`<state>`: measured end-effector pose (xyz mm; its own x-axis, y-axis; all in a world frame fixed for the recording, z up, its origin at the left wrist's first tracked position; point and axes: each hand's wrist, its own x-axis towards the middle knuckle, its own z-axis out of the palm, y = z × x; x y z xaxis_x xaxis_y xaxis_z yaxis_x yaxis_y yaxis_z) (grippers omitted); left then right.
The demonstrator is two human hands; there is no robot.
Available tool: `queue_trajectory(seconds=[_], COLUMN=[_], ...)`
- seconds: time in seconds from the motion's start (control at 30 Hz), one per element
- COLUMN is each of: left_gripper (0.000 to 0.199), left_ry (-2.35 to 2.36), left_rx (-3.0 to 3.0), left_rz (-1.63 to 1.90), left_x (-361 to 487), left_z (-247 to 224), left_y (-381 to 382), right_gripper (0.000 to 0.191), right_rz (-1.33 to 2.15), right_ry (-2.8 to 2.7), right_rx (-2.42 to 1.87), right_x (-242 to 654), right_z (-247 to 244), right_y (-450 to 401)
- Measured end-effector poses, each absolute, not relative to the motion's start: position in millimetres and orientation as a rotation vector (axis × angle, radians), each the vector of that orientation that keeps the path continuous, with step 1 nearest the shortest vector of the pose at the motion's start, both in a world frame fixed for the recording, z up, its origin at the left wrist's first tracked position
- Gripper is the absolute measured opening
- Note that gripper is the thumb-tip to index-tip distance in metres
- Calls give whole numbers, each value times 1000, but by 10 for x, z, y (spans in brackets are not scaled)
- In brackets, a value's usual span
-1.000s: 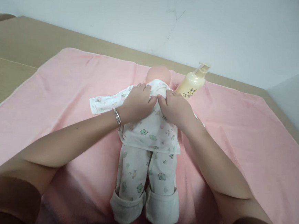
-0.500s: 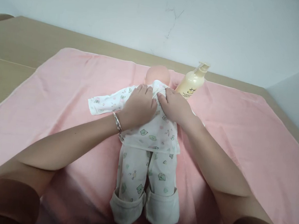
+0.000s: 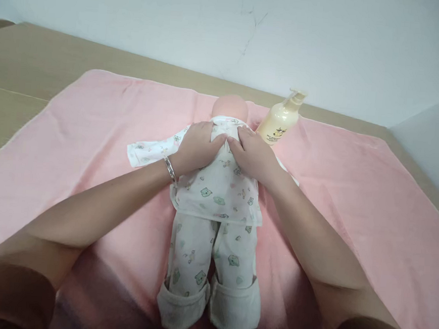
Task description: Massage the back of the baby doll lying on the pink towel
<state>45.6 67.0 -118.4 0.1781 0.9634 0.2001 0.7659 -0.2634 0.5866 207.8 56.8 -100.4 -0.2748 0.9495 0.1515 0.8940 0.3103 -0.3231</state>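
A doll with a bald head (image 3: pixel 230 107) lies on its back or front, I cannot tell which. It wears a white printed shirt (image 3: pixel 222 195) and matching trousers (image 3: pixel 193 256) with cuffs turned up. My left hand (image 3: pixel 200 145) is closed on the shirt at the left shoulder. My right hand (image 3: pixel 254 154) is closed on it at the right shoulder, the two thumb tips almost touching over the upper middle. Some fingertips are hidden. The left sleeve (image 3: pixel 148 151) stretches out sideways; my right hand and forearm mostly cover the other sleeve.
Under the doll a pink cloth (image 3: pixel 104 125) covers much of the wooden table (image 3: pixel 41 59). A pale yellow pump bottle (image 3: pixel 281 119) leans just right of the doll's head. Behind the table stands a light wall (image 3: pixel 158 23).
My left hand has shifted left and outward from the collar onto the shoulder. The collar now lies flatter and wider below the head. My right hand stays near the other shoulder.
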Motion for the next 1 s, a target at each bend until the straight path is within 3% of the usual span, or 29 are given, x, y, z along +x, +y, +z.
queue_trajectory(seconds=[0.13,0.7,1.0], left_gripper=[30,38,46], left_ry=[1634,1656,1753], left_rx=[2102,2166,2572], left_rz=[780,745,678], left_x=[445,438,564], left_z=[-1179,-1195,-1185], left_y=[673,688,323], right_gripper=[42,50,50], right_rz=[97,78,55], right_ry=[-2200,-2210,-2419], right_rx=[-1650,-1625,-1680], right_x=[2014,2022,2079], right_z=[-1201,-1226,-1078], right_y=[607,586,582])
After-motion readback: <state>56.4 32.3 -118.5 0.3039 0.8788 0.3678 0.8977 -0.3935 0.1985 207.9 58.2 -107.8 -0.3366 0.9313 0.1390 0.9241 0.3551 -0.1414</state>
